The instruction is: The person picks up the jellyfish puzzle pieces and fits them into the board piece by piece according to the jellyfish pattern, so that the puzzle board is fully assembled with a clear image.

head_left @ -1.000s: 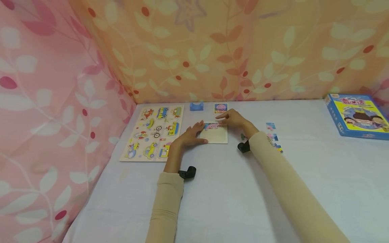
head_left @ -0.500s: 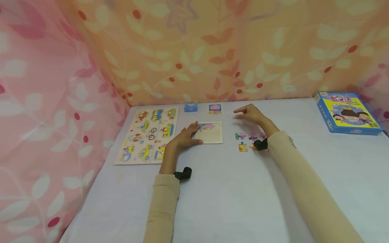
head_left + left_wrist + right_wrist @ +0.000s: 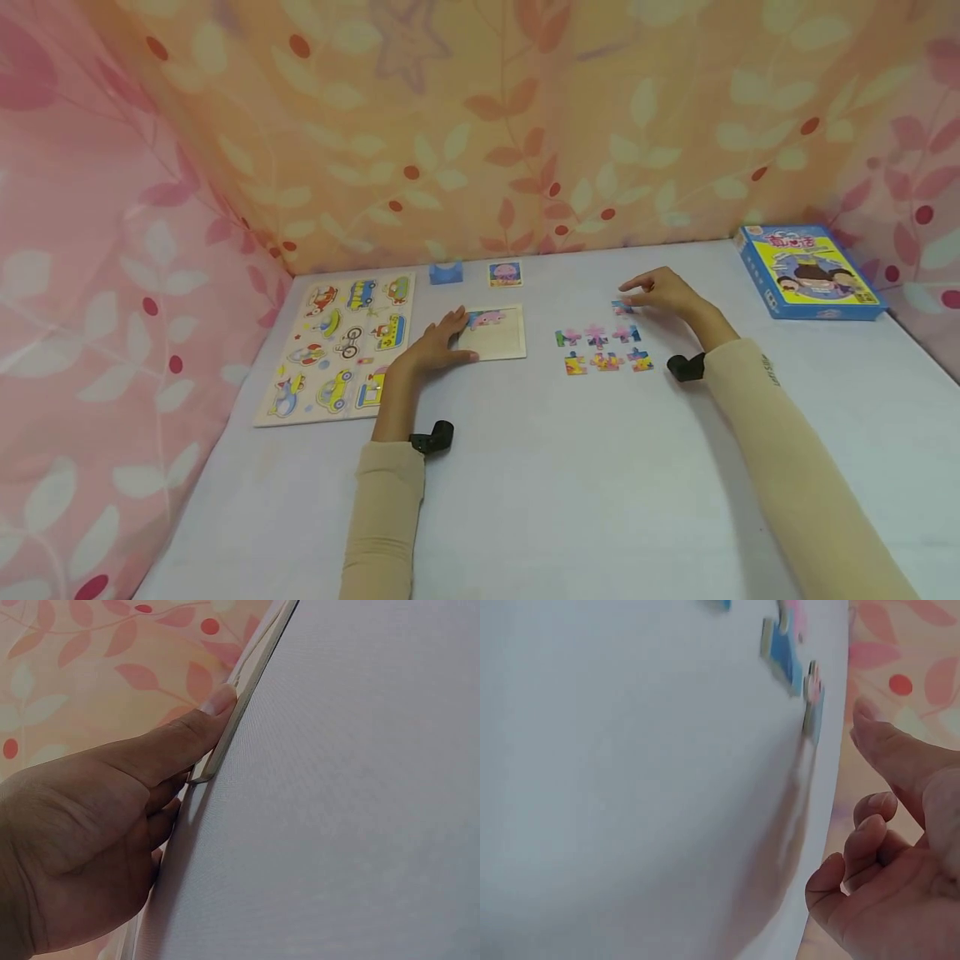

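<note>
My left hand (image 3: 431, 343) rests on the left side of a small pale puzzle tray (image 3: 510, 342), index finger near its far corner and thumb on the near edge. In the left wrist view the thumb (image 3: 169, 746) lies along the rim of the tray. Joined pink and blue puzzle pieces (image 3: 487, 317) fill the tray's far left part. My right hand (image 3: 667, 292) hovers at a blue and pink puzzle piece (image 3: 619, 307), holding nothing; in the right wrist view its thumb and fingers are apart. Nearer lie two rows of loose puzzle pieces (image 3: 596, 335).
A board of vehicle shapes (image 3: 337, 350) lies left of the tray. Behind it are a blue block (image 3: 446, 272) and an octopus-like picture card (image 3: 505, 274). A blue and yellow box (image 3: 810, 275) stands far right. Patterned curtains (image 3: 525, 125) border the table.
My right hand has left the tray's far right corner and moved right to a loose piece. The left hand has stayed on the tray. The head view has shifted to the right.
</note>
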{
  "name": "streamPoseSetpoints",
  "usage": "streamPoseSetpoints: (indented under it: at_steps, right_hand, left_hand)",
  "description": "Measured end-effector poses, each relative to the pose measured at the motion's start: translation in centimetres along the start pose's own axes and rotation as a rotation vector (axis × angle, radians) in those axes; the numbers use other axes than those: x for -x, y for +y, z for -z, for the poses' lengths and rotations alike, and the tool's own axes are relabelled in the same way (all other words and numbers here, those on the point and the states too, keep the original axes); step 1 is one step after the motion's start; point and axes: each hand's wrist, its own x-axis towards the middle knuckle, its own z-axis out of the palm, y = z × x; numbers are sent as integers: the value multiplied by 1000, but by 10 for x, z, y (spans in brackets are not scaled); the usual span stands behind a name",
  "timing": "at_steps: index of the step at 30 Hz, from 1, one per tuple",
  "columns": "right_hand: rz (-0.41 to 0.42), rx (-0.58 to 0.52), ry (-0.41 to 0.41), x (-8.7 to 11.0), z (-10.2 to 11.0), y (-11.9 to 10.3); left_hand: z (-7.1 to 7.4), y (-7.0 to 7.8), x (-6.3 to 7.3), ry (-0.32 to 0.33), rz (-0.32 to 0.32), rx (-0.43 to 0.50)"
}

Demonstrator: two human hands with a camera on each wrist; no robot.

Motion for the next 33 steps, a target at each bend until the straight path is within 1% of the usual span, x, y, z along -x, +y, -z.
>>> streamPoseSetpoints:
  at_steps: [3, 7, 14, 16, 19, 23, 27, 31, 33]
  right_hand:
    - [2, 34, -29, 2, 4, 7]
    - [6, 63, -70, 3, 6, 14]
    - [31, 84, -95, 3, -1, 23]
    - [29, 85, -90, 2, -3, 24]
    - [27, 86, -77, 2, -4, 22]
    - [37, 71, -77, 2, -5, 20]
    - [66, 74, -90, 3, -5, 20]
    - [113, 93, -106, 4, -3, 20]
    - [122, 94, -116, 4, -2, 20]
  left_hand:
    - [1, 0, 1, 6, 5, 14]
    - [1, -1, 0, 4, -5, 18]
    - [-3, -4, 0, -4, -36, 8]
    - [-4, -3, 1, -1, -28, 12]
    - [-4, -3, 2, -2, 6, 28]
    - [-6, -3, 3, 4, 26, 37]
    - [-7, -4, 4, 12, 21, 37]
    - [-7, -3, 3, 17, 19, 27]
    - [-7, -2, 3, 17, 15, 20]
